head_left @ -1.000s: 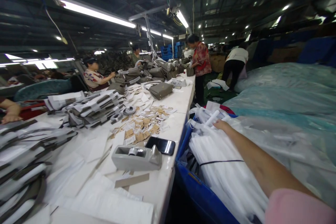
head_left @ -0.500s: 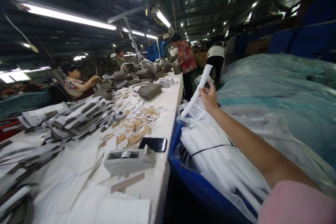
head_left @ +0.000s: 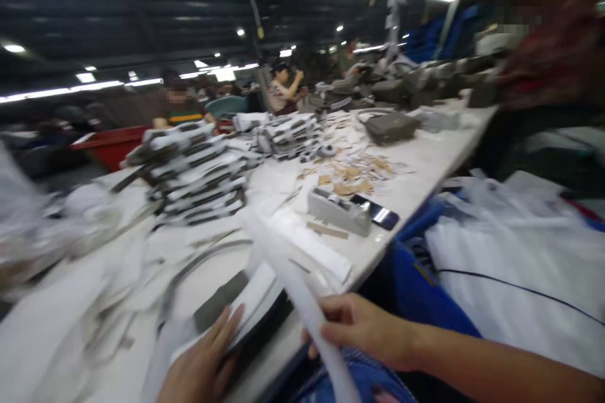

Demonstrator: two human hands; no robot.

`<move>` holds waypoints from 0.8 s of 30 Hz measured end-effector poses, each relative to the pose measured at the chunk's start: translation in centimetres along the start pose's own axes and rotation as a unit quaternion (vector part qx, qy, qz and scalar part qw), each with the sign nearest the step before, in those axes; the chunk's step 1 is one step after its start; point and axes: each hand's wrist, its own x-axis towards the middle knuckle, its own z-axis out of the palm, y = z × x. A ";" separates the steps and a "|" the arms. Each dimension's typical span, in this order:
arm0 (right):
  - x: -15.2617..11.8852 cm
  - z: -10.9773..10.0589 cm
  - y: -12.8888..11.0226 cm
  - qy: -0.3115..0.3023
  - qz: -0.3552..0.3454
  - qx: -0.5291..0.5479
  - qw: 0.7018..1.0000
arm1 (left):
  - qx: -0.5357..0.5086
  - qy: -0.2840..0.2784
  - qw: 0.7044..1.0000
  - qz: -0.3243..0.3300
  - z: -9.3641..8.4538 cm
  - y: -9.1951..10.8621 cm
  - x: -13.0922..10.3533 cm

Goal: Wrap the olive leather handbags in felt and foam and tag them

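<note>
Clock read from the head view, 12 at the top. Our right hand (head_left: 359,330) is closed, thumb and fingers pinching a white foam strip (head_left: 297,283) along its lower half. The strip's long axis runs from 11 o'clock to 5 o'clock, its far end reaching out over the tabletop (head_left: 401,164) and its near end dropping past our fingers. A grey bag (head_left: 222,299), partly under white padding (head_left: 255,299), lies on the near part of the tabletop, towards 10 o'clock from our right hand and 1 o'clock from our left hand (head_left: 203,352), which is the nearer and touches it. Left fingers: nearly straight, laid along the padding; thumb side blurred, so we cannot tell whether they grip. Bag's long axis: roughly 8 to 2 o'clock, so the strip slants across that line at the bag's 2 o'clock end. Contact there between strip and bag: cannot tell. Its strap (head_left: 182,274) arches towards 12 o'clock. Also noted: tape dispenser (head_left: 338,209) near 12 o'clock from our right hand, phone (head_left: 378,211) just beside it, blue bin (head_left: 416,289) of white strips (head_left: 510,264) at 2 o'clock.
</note>
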 end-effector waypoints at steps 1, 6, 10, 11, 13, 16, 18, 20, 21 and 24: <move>0.2 -0.3 -0.3 0.017 -0.040 -0.101 0.994 | -0.001 -0.017 1.000 0.010 -0.7 0.1 -0.6; 2.6 -2.6 1.0 0.021 -0.250 -0.563 0.787 | -0.038 -0.047 0.997 0.046 -3.4 -0.3 0.2; 4.3 -1.1 4.5 0.030 -0.352 -0.666 0.657 | -0.043 -0.042 0.997 0.050 -3.3 -0.3 0.2; 5.1 -0.3 5.1 0.045 -0.369 -0.673 0.639 | -0.042 -0.041 0.997 0.052 -3.2 -0.2 0.1; 7.1 1.4 6.3 0.077 -0.402 -0.669 0.620 | -0.040 -0.039 0.997 0.051 -3.1 0.0 0.0; 10.0 3.6 7.7 0.118 -0.440 -0.631 0.628 | -0.033 -0.033 0.998 0.037 -3.2 0.6 -0.3; 11.0 4.3 8.6 0.139 -0.452 -0.604 0.642 | -0.025 -0.026 0.999 0.026 -2.6 1.1 -0.6; 10.9 4.4 9.1 0.144 -0.453 -0.587 0.655 | -0.002 -0.003 1.000 0.013 -1.3 1.6 -1.0; 10.6 4.2 9.0 0.135 -0.458 -0.580 0.660 | 0.016 0.017 1.000 0.008 -0.4 1.8 -1.2; 9.4 3.0 7.5 0.062 -0.491 -0.574 0.652 | 0.075 0.092 0.993 0.001 2.6 2.4 -1.6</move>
